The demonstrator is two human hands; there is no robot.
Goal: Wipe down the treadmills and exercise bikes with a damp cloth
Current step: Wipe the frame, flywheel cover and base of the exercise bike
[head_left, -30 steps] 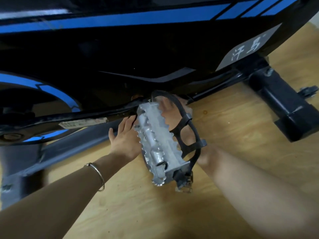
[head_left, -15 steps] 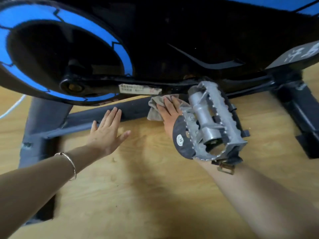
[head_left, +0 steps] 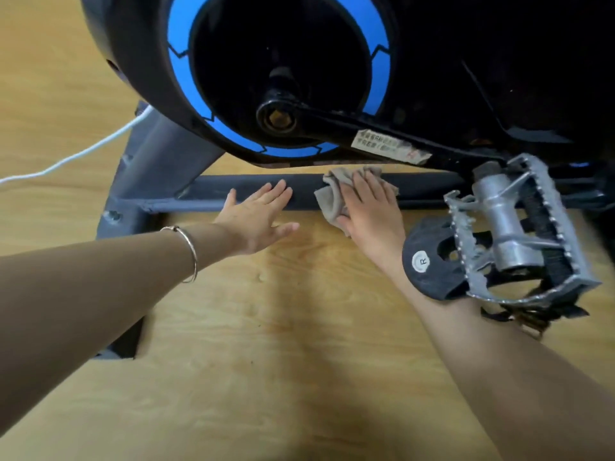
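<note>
The left forearm (head_left: 100, 277) and right forearm (head_left: 499, 361) reach forward from the 2 lower corners and converge. The left grip (head_left: 256, 217) is palm down, 4 fingers straight and together, thumb spread rightward. Just beside it, the right grip (head_left: 369, 211) is palm down with its fingers straight, pressing flat.

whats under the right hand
A bunched beige cloth lies under the right hand, pressed against the grey frame bar. The stretch of bar beneath the cloth is covered, so its state cannot be seen.
</note>
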